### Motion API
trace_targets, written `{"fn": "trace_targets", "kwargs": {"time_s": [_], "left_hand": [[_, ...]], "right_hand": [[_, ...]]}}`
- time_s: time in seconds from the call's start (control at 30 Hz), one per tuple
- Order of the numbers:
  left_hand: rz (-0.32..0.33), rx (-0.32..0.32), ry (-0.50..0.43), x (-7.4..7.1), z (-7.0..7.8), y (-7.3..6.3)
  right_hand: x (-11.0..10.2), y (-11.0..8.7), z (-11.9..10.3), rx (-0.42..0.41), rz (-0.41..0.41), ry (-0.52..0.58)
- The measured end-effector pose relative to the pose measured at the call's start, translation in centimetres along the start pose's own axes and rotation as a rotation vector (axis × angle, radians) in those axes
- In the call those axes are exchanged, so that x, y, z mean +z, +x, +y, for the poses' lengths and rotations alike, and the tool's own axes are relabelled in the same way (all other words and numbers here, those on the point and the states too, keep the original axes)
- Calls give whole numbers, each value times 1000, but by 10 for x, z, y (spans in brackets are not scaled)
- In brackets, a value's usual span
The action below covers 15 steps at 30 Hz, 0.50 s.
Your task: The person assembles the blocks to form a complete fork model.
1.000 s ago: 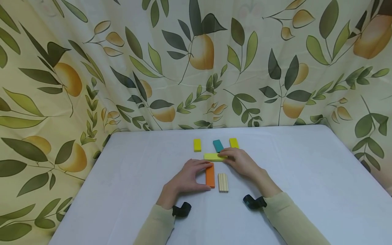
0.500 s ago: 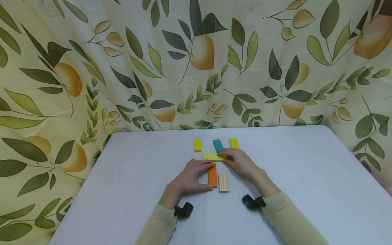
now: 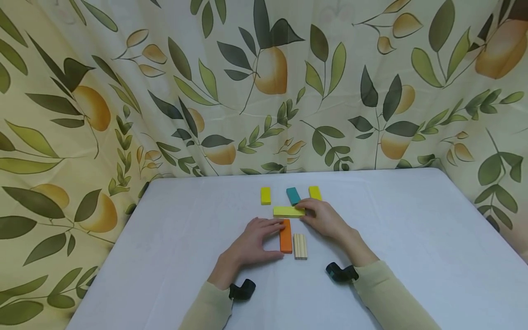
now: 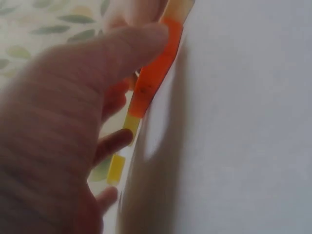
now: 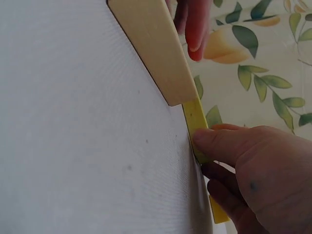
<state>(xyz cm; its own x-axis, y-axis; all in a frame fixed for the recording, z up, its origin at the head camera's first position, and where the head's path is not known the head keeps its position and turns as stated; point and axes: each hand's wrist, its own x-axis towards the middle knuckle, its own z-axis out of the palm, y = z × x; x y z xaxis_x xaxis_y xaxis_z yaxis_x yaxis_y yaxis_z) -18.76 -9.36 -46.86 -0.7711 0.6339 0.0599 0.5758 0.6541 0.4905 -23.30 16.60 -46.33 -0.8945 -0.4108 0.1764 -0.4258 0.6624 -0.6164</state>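
Reaching over the white table, the left hand spreads thumb and fingers wide about the ends of the orange block, grip unclear; the right hand pinches the right end of the long yellow block, just beyond. Careful: a stray left nudge could shove orange into the wooden block; a right push could skew the teal block.

Left hand just left of that orange block, pale block to its right, bright yellow block farther off.
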Motion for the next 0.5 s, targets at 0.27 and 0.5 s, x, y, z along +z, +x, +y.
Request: {"fn": "trace_targets", "kwargs": {"time_s": [0.27,0.5], "left_hand": [[24,-2,59,3,6,-3],[35,-5,66,4,7,-1]], "right_hand": [[-1,2,-2,0,-11,-16],[-1,2,-3,11,-31,-10]]}}
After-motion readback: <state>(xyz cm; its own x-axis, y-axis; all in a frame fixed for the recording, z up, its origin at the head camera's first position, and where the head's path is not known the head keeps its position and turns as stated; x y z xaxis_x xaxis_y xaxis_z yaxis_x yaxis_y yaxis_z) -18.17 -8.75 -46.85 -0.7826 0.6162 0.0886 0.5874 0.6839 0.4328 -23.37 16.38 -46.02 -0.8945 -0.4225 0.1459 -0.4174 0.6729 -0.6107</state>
